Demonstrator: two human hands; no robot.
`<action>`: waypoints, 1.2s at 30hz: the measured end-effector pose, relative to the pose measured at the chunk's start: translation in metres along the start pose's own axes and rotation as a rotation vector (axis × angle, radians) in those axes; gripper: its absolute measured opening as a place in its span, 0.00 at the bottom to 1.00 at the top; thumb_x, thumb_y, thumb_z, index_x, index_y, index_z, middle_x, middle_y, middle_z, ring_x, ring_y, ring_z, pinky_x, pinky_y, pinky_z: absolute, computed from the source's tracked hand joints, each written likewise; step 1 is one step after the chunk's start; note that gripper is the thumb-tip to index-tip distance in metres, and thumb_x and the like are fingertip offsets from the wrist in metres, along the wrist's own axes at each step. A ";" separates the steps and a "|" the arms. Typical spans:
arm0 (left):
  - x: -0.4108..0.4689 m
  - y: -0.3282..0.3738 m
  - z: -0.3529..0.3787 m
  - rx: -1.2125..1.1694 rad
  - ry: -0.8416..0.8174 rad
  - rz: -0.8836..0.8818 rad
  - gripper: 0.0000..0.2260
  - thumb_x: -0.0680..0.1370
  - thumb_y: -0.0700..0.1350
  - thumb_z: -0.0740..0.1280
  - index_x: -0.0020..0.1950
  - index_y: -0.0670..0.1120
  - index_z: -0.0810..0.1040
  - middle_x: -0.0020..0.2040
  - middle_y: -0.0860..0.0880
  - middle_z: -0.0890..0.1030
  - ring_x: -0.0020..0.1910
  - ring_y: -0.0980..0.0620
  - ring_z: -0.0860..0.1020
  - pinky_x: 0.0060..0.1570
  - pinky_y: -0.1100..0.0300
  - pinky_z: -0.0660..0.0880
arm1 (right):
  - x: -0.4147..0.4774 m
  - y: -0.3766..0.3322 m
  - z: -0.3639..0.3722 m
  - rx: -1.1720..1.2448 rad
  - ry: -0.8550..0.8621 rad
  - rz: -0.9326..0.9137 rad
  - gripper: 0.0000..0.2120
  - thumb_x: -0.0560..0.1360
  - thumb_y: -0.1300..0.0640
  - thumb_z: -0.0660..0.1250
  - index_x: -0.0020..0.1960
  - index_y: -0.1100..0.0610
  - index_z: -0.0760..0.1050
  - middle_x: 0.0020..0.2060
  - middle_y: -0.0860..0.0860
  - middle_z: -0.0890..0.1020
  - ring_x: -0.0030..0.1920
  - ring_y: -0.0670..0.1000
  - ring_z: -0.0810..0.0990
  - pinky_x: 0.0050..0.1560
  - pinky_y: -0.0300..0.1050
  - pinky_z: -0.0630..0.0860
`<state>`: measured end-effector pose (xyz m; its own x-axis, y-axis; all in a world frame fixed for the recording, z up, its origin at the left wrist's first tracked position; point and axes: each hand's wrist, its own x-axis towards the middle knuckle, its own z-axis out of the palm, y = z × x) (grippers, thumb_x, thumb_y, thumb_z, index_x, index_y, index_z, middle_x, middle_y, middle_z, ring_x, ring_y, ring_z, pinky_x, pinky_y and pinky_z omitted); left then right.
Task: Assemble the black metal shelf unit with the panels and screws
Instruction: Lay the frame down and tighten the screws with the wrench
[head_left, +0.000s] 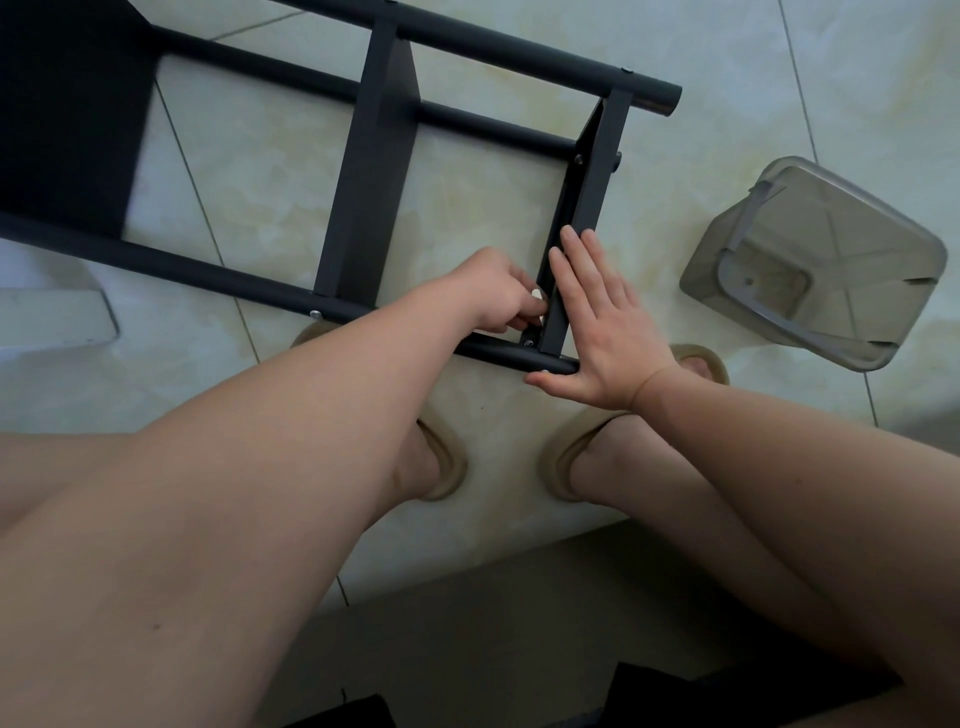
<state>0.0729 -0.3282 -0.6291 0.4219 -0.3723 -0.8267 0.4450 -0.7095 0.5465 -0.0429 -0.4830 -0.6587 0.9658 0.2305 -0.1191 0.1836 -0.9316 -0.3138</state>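
The black tubular metal shelf unit lies on its side on the pale tiled floor, its far end cut off at the upper left edge. The curled fingers of the left hand hide most of a small pale part, pinched at the inner corner where the flat black end panel meets the near round black tube; what that part is cannot be made out. The right hand is spread flat, its straight fingers pressed along the end panel's outer face and its thumb lying below the tube's end. A clear squarish plastic container sits well apart to the right, and beige slippers show partly beneath the forearms.
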 end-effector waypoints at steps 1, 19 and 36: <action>0.000 0.000 0.000 -0.004 0.013 -0.002 0.03 0.78 0.40 0.71 0.49 0.47 0.79 0.39 0.50 0.83 0.36 0.58 0.80 0.42 0.63 0.76 | 0.000 0.000 0.000 0.001 0.001 0.002 0.55 0.72 0.26 0.60 0.82 0.65 0.49 0.82 0.61 0.49 0.82 0.60 0.44 0.79 0.59 0.54; -0.004 0.002 -0.004 -0.061 0.003 0.016 0.04 0.81 0.43 0.68 0.53 0.45 0.79 0.42 0.49 0.82 0.42 0.55 0.80 0.45 0.61 0.75 | 0.000 0.000 0.001 0.007 0.014 0.007 0.55 0.72 0.26 0.61 0.82 0.65 0.49 0.82 0.61 0.49 0.82 0.60 0.43 0.79 0.57 0.55; -0.004 0.003 -0.003 -0.078 0.000 0.001 0.01 0.81 0.43 0.67 0.50 0.47 0.78 0.39 0.52 0.82 0.39 0.57 0.81 0.42 0.61 0.75 | 0.001 -0.001 0.000 0.016 0.009 0.008 0.55 0.72 0.26 0.61 0.81 0.65 0.50 0.81 0.61 0.49 0.82 0.59 0.43 0.80 0.56 0.53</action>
<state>0.0750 -0.3268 -0.6241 0.4227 -0.3729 -0.8260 0.5049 -0.6600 0.5563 -0.0423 -0.4821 -0.6586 0.9688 0.2205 -0.1135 0.1730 -0.9288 -0.3278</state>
